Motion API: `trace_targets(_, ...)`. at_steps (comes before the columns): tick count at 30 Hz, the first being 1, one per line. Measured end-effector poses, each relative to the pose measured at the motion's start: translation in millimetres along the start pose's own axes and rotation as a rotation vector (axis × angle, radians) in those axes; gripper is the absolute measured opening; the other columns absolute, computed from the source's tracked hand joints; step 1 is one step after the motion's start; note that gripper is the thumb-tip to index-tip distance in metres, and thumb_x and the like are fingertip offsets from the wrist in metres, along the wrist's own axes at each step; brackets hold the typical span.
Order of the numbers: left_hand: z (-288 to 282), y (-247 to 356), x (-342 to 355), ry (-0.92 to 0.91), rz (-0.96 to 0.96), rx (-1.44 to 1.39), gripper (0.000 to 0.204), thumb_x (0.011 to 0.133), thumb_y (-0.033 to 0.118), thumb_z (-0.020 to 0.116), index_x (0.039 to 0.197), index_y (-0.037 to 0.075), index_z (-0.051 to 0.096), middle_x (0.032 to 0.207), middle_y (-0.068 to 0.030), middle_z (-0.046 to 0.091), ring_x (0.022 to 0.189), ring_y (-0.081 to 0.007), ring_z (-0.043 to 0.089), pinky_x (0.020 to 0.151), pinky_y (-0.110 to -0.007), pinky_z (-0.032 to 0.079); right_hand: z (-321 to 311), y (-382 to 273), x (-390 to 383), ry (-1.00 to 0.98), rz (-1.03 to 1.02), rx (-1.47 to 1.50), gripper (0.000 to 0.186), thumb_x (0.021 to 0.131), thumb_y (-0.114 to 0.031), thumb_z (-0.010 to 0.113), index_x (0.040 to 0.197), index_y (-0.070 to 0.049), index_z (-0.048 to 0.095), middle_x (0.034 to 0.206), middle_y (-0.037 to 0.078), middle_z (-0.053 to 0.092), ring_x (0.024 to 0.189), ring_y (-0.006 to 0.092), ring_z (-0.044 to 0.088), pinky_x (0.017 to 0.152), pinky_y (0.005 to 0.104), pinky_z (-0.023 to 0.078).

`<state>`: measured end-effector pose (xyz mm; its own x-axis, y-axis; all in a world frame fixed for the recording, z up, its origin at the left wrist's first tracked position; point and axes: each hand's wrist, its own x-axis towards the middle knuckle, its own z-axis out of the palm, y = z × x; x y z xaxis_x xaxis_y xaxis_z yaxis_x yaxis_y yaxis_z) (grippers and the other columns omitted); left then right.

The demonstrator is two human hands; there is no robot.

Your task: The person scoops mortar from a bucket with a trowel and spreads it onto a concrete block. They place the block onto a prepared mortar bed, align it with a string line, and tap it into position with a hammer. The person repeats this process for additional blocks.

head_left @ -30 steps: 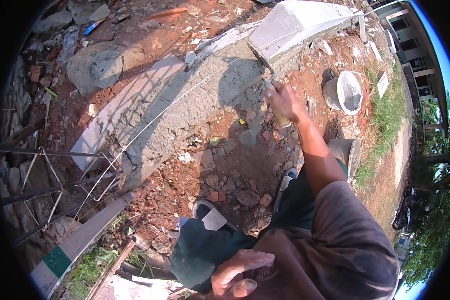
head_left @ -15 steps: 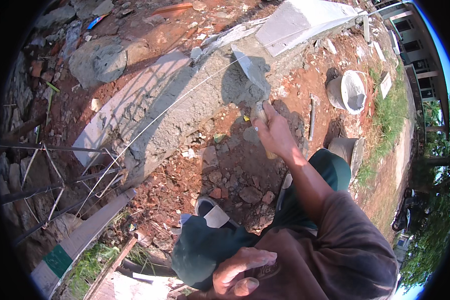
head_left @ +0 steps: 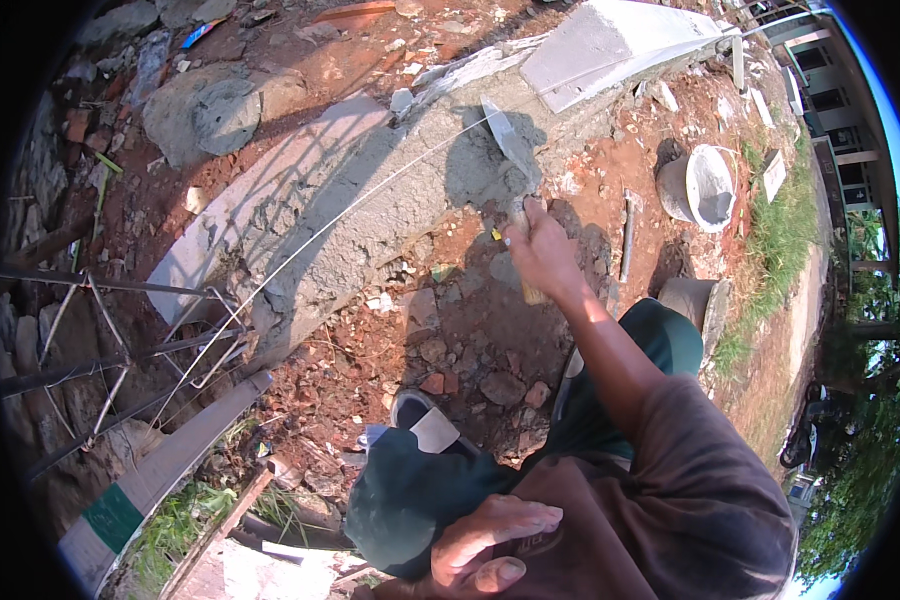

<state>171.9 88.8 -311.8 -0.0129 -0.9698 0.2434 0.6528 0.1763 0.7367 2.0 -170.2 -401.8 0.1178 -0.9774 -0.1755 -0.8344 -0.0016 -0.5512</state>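
Note:
My right hand (head_left: 548,255) is closed round the wooden handle of a trowel (head_left: 511,146). Its blade is tilted over a strip of rough grey mortar (head_left: 370,215), close to the near end of a whitish block (head_left: 592,58), and casts a shadow there. Whether the blade touches the mortar I cannot tell. A taut string (head_left: 355,200) runs lengthwise above the strip. Low in the picture, my left hand (head_left: 485,548) is held in front of my shirt, thumb apart from the fingers and nothing in it.
A steel rebar cage (head_left: 120,355) juts in at the left. Two buckets, one whitish (head_left: 678,188) and one grey (head_left: 686,298), stand at the right, near a short pipe (head_left: 626,238). Stones and brick rubble (head_left: 500,388) cover the ground by my feet. Beyond the strip lies a grey mortar patch (head_left: 226,116).
The trowel blade has turned slightly and looks narrower, with its tip a little further right. My left hand stays in front of my shirt. The whole view has shifted slightly.

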Motion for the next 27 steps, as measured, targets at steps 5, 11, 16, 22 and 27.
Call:
trace_targets(5,-0.9,0.1,1.7,-0.030,-0.012,-0.002,0.039,0.089,0.016,0.052,0.111,-0.015,0.054,0.102,-0.0299,0.060,0.089,-0.0345,0.061,0.078,-0.042,0.050,28.1,-33.8,-29.6,0.003,-0.091,0.000,0.054,0.084,-0.021,0.050,0.122,0.016,0.040,0.099,0.035,0.057,0.094,0.0477,0.057,0.082,0.0490,0.045)
trace_targets(11,-4.7,-4.7,-3.3,-0.056,0.041,-0.052,0.040,0.089,0.016,0.051,0.114,-0.015,0.051,0.103,-0.0310,0.059,0.090,-0.0377,0.062,0.079,-0.044,0.049,35.2,-35.7,-43.4,0.021,-0.165,0.039,0.055,0.083,-0.020,0.055,0.125,0.012,0.040,0.106,0.034,0.055,0.103,0.0457,0.054,0.088,0.0461,0.043)
trace_targets(16,-5.0,-6.2,-7.7,-0.056,0.081,-0.071,0.041,0.090,0.016,0.051,0.116,-0.016,0.048,0.103,-0.0318,0.058,0.091,-0.0403,0.063,0.080,-0.046,0.048,29.5,-13.1,-14.2,0.029,0.003,0.035,0.058,0.084,-0.020,0.054,0.125,0.016,0.037,0.110,0.035,0.052,0.104,0.0451,0.053,0.091,0.0461,0.042)
trace_targets(22,-5.7,-0.1,-9.5,-0.064,0.004,-0.051,0.041,0.089,0.015,0.051,0.117,-0.014,0.049,0.106,-0.0303,0.059,0.096,-0.0405,0.062,0.081,-0.046,0.047,77.2,-61.1,-61.6,-0.051,-0.098,0.026,0.053,0.085,-0.023,0.056,0.125,0.009,0.042,0.106,0.028,0.057,0.098,0.0413,0.058,0.082,0.0441,0.046)
trace_targets(27,-2.7,1.0,-8.5,-0.029,-0.005,-0.092,0.041,0.088,0.015,0.052,0.117,-0.014,0.050,0.105,-0.0293,0.059,0.097,-0.0392,0.061,0.081,-0.046,0.047,83.5,-74.6,-75.3,-0.109,-0.234,0.038,0.043,0.085,-0.016,0.056,0.121,0.004,0.046,0.105,0.024,0.056,0.093,0.0407,0.058,0.079,0.0415,0.047)
